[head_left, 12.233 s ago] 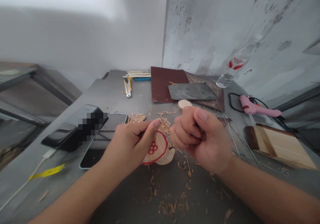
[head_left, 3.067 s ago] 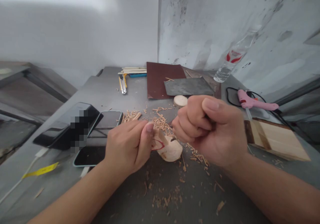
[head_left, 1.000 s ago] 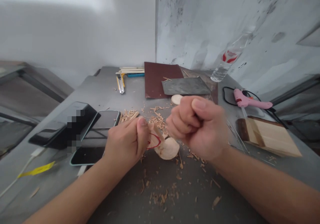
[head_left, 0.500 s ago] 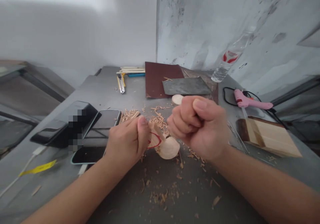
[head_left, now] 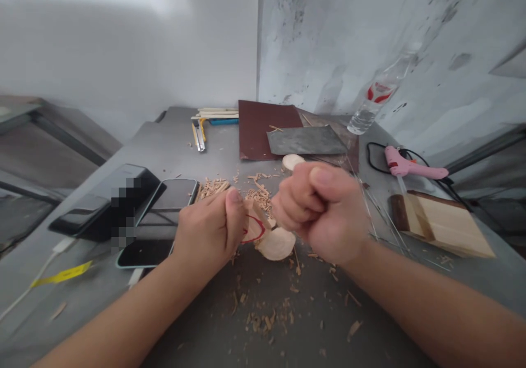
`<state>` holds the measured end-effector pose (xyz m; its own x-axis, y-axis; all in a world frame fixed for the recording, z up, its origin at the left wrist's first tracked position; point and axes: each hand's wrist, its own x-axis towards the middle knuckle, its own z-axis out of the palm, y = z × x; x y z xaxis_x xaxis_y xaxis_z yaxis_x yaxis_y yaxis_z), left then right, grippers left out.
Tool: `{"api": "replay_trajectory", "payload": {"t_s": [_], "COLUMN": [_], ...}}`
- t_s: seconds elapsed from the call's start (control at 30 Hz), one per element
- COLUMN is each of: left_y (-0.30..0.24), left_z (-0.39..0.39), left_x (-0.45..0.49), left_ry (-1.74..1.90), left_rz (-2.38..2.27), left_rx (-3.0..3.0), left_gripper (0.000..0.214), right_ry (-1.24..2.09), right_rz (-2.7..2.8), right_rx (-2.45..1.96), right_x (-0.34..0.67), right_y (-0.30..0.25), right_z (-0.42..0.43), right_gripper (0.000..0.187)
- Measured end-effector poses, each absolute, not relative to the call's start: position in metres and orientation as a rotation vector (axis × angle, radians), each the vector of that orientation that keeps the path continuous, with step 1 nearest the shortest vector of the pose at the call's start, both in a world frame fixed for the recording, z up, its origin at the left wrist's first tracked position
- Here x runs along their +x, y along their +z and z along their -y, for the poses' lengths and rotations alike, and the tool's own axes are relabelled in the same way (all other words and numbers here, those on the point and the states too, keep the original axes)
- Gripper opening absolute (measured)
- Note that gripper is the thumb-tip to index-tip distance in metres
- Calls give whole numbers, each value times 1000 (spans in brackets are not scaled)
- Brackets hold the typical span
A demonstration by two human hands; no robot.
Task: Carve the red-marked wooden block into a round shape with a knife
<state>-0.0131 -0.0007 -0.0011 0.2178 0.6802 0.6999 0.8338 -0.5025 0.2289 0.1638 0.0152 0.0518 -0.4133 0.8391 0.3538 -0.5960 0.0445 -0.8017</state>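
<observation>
My left hand (head_left: 207,235) pinches a thin round wooden disc (head_left: 253,228) with a red ring drawn on it, thumb along its edge. The disc stands tilted on a second pale wooden disc (head_left: 277,244) lying on the grey table (head_left: 172,146). My right hand (head_left: 320,210) is a closed fist just right of the disc, gripping a small tool whose tip meets the wood; the tool itself is mostly hidden. Wood shavings (head_left: 261,195) lie scattered around both hands.
Two phones (head_left: 164,209) and a black box (head_left: 107,203) lie at the left. Sandpaper sheets (head_left: 263,129), a utility knife (head_left: 199,135), a small wood round (head_left: 292,161), a water bottle (head_left: 376,102), a pink glue gun (head_left: 411,166), thin wires (head_left: 382,214) and a wooden block (head_left: 441,222) fill the back and right.
Since 12 s ago the red-ringed disc has been tipped up on edge and more shavings have gathered. Over the last second my right fist dropped slightly toward the disc.
</observation>
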Motion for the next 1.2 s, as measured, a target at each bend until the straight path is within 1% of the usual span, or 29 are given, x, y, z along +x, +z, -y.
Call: {"api": "replay_trajectory", "payload": {"t_s": [0.43,0.57,0.7,0.83,0.93,1.0,1.2], "left_y": [-2,-3,-4,-4,-4,-4,-3], "left_z": [3,2,2,1,2,3,1], "left_x": [-13,-13,-13,-13,-12,-13,-13], "left_ry": [-1100,-1094,-1106,-1105,-1103,-1100,-1109], "left_rz": [1515,1527,1533,1519,1528,1538,1536], "left_rx": [-2275,-2295,-2306,-2284,-2281,-2296,-2298], "left_gripper": [44,44,43,44,43,43,44], "right_ry": [1655,1610,1644,1612,1658,1622,1605], "right_rz": [1228,1216,1252,1211,1211,1200,1218], "right_rx": [-317,-266,-319,-264,-319,-278,-318], "right_x": [164,167,171,168,166,164,163], "right_y": [48,53,58,56,52,49,50], "right_z": [-17,-16,-16,-17,-15,-12,-12], "right_gripper": [44,45,42,48,45,48,43]}}
